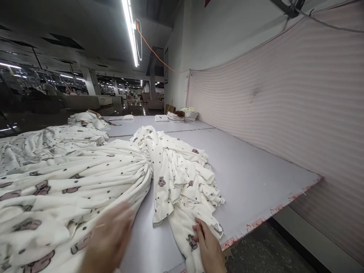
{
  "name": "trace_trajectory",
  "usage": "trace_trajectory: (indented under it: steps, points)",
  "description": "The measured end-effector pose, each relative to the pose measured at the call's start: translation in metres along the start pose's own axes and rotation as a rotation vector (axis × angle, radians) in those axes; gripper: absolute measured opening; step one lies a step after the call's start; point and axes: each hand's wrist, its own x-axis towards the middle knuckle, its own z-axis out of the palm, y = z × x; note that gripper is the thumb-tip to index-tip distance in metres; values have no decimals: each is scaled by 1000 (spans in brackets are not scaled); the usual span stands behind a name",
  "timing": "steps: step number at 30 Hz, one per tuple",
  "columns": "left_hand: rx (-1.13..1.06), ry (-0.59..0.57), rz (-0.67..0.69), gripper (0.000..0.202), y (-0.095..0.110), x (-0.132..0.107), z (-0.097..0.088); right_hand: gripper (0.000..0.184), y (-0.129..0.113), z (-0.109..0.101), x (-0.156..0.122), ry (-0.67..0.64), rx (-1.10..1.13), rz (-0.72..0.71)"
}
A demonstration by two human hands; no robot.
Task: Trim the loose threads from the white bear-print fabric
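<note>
White plush fabric with brown bears and small dark spots lies in a large gathered heap (pixel 113 170) at the left and centre. A bunch of cut pieces of the same fabric (pixel 184 170) spreads over the table to its right. My right hand (pixel 209 244) is at the near end of this bunch, its thumb and fingers closed on a fabric piece (pixel 184 227). My left hand (pixel 109 237) is over the near edge of the large heap, smeared by motion. Its fingers are too blurred to show whether they hold anything.
The grey table (pixel 244 167) runs to a striped pinkish cloth sheet (pixel 270 87) hung along the right wall. At its far end are folded white stacks (pixel 189 113). Red-marked tape (pixel 273 210) lines the near right edge. A tube light (pixel 131 34) hangs overhead.
</note>
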Motion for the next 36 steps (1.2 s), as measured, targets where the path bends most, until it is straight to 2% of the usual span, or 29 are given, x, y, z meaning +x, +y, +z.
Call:
trace_trajectory:
  steps: [1, 2, 3, 4, 5, 7, 8, 12, 15, 17, 19, 23, 27, 29, 31, 32, 34, 36]
  points:
    - [49, -138, 80, 31, 7, 11, 30, 51, -3, 9, -2, 2, -4, -24]
    - [84, -285, 95, 41, 12, 23, 60, 51, -5, 18, -3, -20, 9, -53]
    - [107, -380, 56, 51, 15, 35, 87, 50, -6, 26, -2, -45, 28, -86]
    - [104, -426, 35, 51, 15, 45, 108, 49, -7, 33, 2, -68, 49, -120]
    - [93, -469, 15, 42, 14, 54, 123, 47, -7, 38, 7, -88, 64, -149]
    - [41, -524, -24, 21, 9, 60, 136, 43, -6, 41, 27, -111, 57, -189]
    - [2, -559, -42, 19, 6, 58, 135, 42, -6, 40, 41, -115, 43, -202]
    - [-235, -677, -110, 35, 2, 33, 115, 43, -11, 26, 99, -145, 8, -204]
    - [-390, -658, -192, 38, 4, 25, 106, 43, -15, 15, 111, -171, -6, -183]
    - [-446, -635, -249, 39, 6, 26, 105, 43, -15, 11, 94, -159, -15, -169]
    - [-527, -610, -310, 37, 11, 27, 105, 41, -16, 12, 65, -125, 1, -134]
    - [-836, -472, -513, 28, 25, 20, 105, 33, -19, 30, 12, -78, 179, -83]
    - [-1114, -272, -665, 21, 37, 4, 105, 35, -24, 49, -5, -151, 274, -29]
    - [-1202, -183, -717, 25, 40, -4, 107, 42, -26, 53, -9, -188, 302, -73]
    - [-1245, -132, -751, 32, 41, -10, 111, 49, -29, 54, -13, -162, 302, -166]
    - [-1250, -120, -758, 34, 39, -13, 113, 45, -31, 54, -14, -133, 284, -198]
    - [-1197, -106, -752, 35, 32, -17, 118, 25, -35, 52, -15, -81, 238, -215]
    - [-975, -89, -674, 35, 19, -21, 119, 13, -38, 48, -14, -50, 228, -204]
